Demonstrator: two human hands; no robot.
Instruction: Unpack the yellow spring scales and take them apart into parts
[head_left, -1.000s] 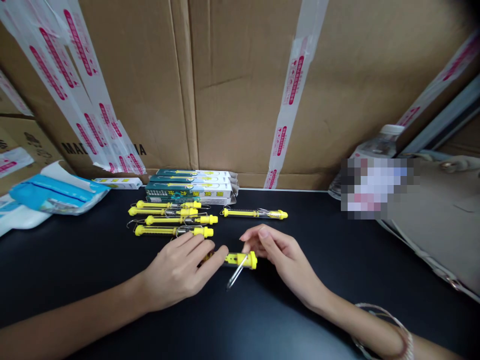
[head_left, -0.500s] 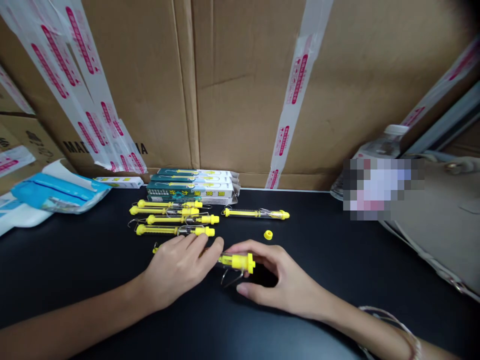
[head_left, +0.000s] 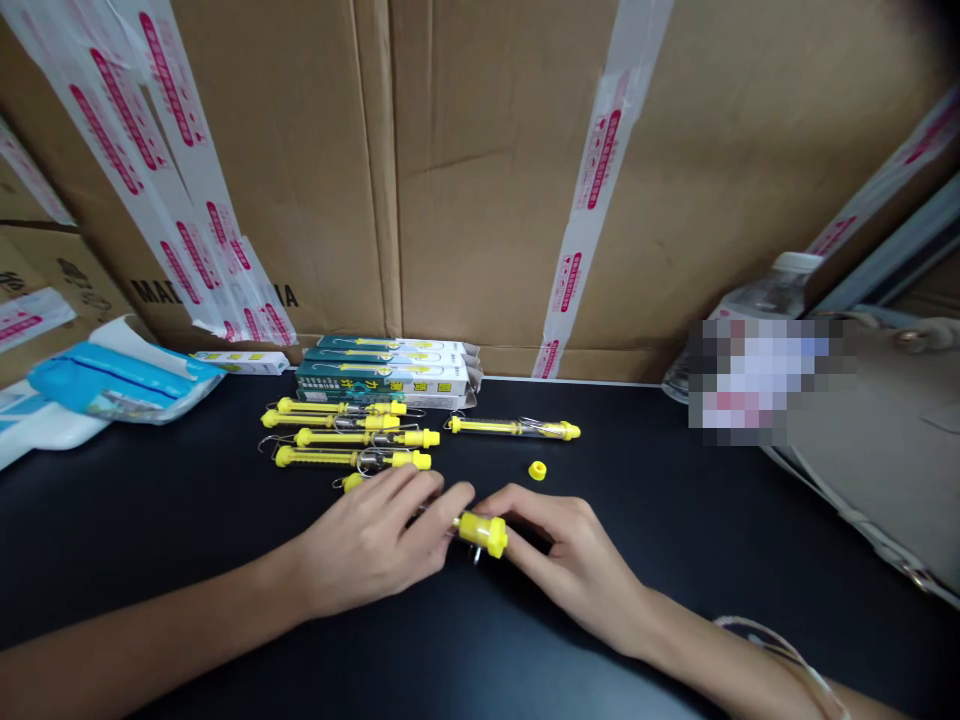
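My left hand (head_left: 382,535) is wrapped around the middle of a clear, yellow-ended tubular spring scale (head_left: 482,534). Its right end points toward me and to the right, with a bit of metal hook below it. At that end, my right hand (head_left: 574,545) has its thumb and fingers closed in, the tips partly hidden behind the yellow cap. Just beyond the hands lies a loose yellow cap (head_left: 537,470). Several more spring scales (head_left: 352,458) lie in a row behind my left hand, and another spring scale (head_left: 514,428) rests farther right.
Green-and-white boxes (head_left: 382,375) are stacked against a large taped cardboard box (head_left: 480,200). A blue packet (head_left: 124,370) lies at the left on the black table (head_left: 480,660). On the right stand a plastic bottle (head_left: 772,290) and a beige bag (head_left: 885,430).
My right hand has closed its thumb and fingers in at the spring scale's end. The held scale has shifted slightly right and turned, its right end now angled more toward me.
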